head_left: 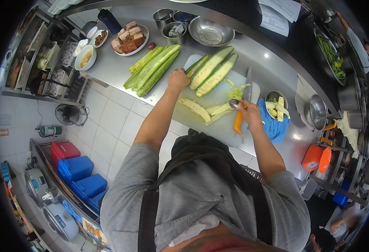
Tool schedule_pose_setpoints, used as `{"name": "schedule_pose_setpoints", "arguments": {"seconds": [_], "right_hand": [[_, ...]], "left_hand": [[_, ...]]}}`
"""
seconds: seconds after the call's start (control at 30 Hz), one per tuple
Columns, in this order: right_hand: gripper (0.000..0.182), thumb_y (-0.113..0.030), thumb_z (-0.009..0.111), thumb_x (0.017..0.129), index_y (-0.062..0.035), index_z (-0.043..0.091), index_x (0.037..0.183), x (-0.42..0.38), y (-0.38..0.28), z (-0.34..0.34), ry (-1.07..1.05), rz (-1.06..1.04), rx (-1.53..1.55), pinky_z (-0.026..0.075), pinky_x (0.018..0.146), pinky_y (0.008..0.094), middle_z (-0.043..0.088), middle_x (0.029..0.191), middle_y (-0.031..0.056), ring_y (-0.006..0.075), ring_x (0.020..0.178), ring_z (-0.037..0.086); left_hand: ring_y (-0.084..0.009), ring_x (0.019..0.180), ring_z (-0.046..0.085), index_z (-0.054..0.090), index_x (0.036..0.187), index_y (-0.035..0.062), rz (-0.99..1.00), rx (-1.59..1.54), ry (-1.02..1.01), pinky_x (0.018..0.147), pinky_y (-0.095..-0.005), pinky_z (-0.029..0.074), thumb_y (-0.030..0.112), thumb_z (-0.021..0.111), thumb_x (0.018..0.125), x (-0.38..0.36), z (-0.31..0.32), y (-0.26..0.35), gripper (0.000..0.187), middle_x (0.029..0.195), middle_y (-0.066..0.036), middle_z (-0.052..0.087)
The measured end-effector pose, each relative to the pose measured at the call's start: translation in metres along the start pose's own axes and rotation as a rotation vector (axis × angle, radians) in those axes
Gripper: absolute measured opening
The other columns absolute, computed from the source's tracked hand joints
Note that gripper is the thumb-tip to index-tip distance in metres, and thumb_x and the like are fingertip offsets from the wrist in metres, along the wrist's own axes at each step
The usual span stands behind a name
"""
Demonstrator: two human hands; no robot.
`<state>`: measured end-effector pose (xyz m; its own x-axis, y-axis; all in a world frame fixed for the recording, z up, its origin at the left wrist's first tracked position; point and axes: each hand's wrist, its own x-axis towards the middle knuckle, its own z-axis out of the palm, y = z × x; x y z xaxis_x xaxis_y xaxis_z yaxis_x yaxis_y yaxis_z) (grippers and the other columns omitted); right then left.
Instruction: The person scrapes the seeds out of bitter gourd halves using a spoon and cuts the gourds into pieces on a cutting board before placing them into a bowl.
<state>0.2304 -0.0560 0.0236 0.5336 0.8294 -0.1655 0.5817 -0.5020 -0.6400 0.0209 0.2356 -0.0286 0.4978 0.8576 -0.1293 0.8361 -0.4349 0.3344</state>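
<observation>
My left hand (pixel 178 80) is closed at the near end of a narrow green cucumber half (pixel 197 66) on the white cutting board (pixel 188 122). Beside it lie two wider halves (pixel 213 70) with pale, seedy cut faces up. My right hand (pixel 250 114) grips a metal spoon (pixel 235 103), its bowl over the board. Close under that hand lies a knife (pixel 238 122) with an orange handle, its blade pointing away from me. Pale seed-core strips (pixel 195 110) and green scraps (pixel 236 93) are on the board. Several long green halves (pixel 155 69) are piled to the left.
A plate of meat chunks (pixel 130 40), metal pots (pixel 174 31) and a steel bowl (pixel 211 31) line the back. On the right, a tub of trimmings (pixel 277 107) sits by a blue cloth (pixel 272 126). A person's arm (pixel 342 19) shows at upper right.
</observation>
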Motion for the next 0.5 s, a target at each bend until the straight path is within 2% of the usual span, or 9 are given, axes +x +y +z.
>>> {"name": "schedule_pose_setpoints", "arguments": {"seconds": [0.13, 0.2, 0.23, 0.27, 0.33, 0.37, 0.4, 0.47, 0.5], "right_hand": [[0.021, -0.022, 0.062, 0.092, -0.0035, 0.063, 0.103, -0.005, 0.006, -0.004, 0.001, -0.095, -0.012, 0.05, 0.072, 0.0488, 0.066, 0.082, 0.0236, 0.0433, 0.083, 0.064], [0.02, -0.021, 0.061, 0.093, -0.0038, 0.062, 0.102, 0.001, -0.003, -0.01, 0.045, -0.132, -0.012, 0.049, 0.072, 0.0505, 0.066, 0.082, 0.0235, 0.0443, 0.082, 0.063], [0.018, -0.02, 0.06, 0.093, -0.0041, 0.062, 0.102, 0.006, -0.01, -0.015, 0.089, -0.176, -0.016, 0.049, 0.072, 0.0523, 0.066, 0.082, 0.0234, 0.0452, 0.081, 0.062], [0.017, -0.019, 0.059, 0.094, -0.0043, 0.061, 0.101, 0.01, -0.026, -0.022, 0.105, -0.199, -0.022, 0.048, 0.072, 0.0535, 0.066, 0.083, 0.0236, 0.0458, 0.081, 0.062], [0.015, -0.018, 0.057, 0.094, -0.005, 0.06, 0.101, 0.023, -0.056, -0.032, 0.14, -0.3, -0.07, 0.048, 0.072, 0.0545, 0.065, 0.083, 0.0247, 0.0464, 0.081, 0.062], [0.014, -0.018, 0.057, 0.095, -0.0054, 0.059, 0.101, 0.031, -0.066, -0.035, 0.157, -0.38, -0.111, 0.048, 0.072, 0.0542, 0.065, 0.082, 0.0256, 0.0464, 0.081, 0.062], [0.014, -0.015, 0.055, 0.094, -0.0051, 0.06, 0.103, 0.036, -0.08, -0.038, 0.14, -0.371, -0.176, 0.049, 0.073, 0.0534, 0.066, 0.084, 0.0252, 0.0448, 0.083, 0.063], [0.015, -0.013, 0.054, 0.093, -0.0047, 0.061, 0.104, 0.051, -0.091, -0.037, 0.122, -0.354, -0.245, 0.05, 0.073, 0.0526, 0.067, 0.085, 0.0248, 0.0432, 0.084, 0.065], [0.017, -0.01, 0.053, 0.091, -0.0038, 0.063, 0.104, 0.059, -0.092, -0.035, 0.048, -0.332, -0.386, 0.051, 0.075, 0.0513, 0.068, 0.088, 0.0237, 0.0411, 0.087, 0.066]], "left_hand": [[-0.032, 0.091, 0.07, 0.057, 0.117, -0.0011, -0.028, -0.128, 0.013, 0.077, -0.0418, 0.056, 0.027, 0.069, 0.08, -0.016, -0.015, -0.008, 0.048, 0.094, -0.02, 0.07], [-0.0245, 0.079, 0.072, 0.057, 0.113, -0.0026, -0.226, -0.679, -0.224, 0.065, -0.0358, 0.057, 0.017, 0.07, 0.08, -0.042, -0.048, 0.003, 0.04, 0.094, -0.02, 0.07], [-0.0207, 0.072, 0.07, 0.052, 0.119, -0.0039, -0.229, -0.876, -0.257, 0.057, -0.0315, 0.055, 0.011, 0.07, 0.084, -0.059, -0.062, 0.014, 0.042, 0.096, -0.018, 0.068], [-0.0207, 0.072, 0.07, 0.052, 0.119, -0.0039, -0.227, -0.873, -0.268, 0.057, -0.0315, 0.055, 0.011, 0.07, 0.084, -0.07, -0.065, 0.022, 0.042, 0.096, -0.018, 0.068], [-0.0216, 0.072, 0.069, 0.044, 0.128, -0.0049, -0.158, -1.228, -0.388, 0.057, -0.032, 0.054, 0.004, 0.067, 0.086, -0.09, -0.064, 0.038, 0.048, 0.101, -0.017, 0.065], [-0.022, 0.07, 0.067, 0.035, 0.14, -0.0051, -0.153, -1.272, -0.45, 0.056, -0.0324, 0.053, -0.002, 0.067, 0.084, -0.099, -0.066, 0.05, 0.064, 0.105, -0.018, 0.063], [-0.022, 0.07, 0.067, 0.035, 0.14, -0.0051, -0.154, -1.273, -0.466, 0.056, -0.0324, 0.053, -0.002, 0.067, 0.084, -0.106, -0.057, 0.058, 0.064, 0.105, -0.018, 0.063], [-0.021, 0.069, 0.065, 0.028, 0.148, -0.0031, -0.153, -1.292, -0.504, 0.055, -0.0318, 0.052, -0.006, 0.068, 0.081, -0.116, -0.037, 0.071, 0.078, 0.102, -0.017, 0.063], [-0.0202, 0.066, 0.063, 0.024, 0.152, -0.0015, -0.1, -1.322, -0.539, 0.053, -0.0319, 0.05, -0.01, 0.067, 0.077, -0.119, -0.029, 0.076, 0.086, 0.101, -0.016, 0.064]]}}
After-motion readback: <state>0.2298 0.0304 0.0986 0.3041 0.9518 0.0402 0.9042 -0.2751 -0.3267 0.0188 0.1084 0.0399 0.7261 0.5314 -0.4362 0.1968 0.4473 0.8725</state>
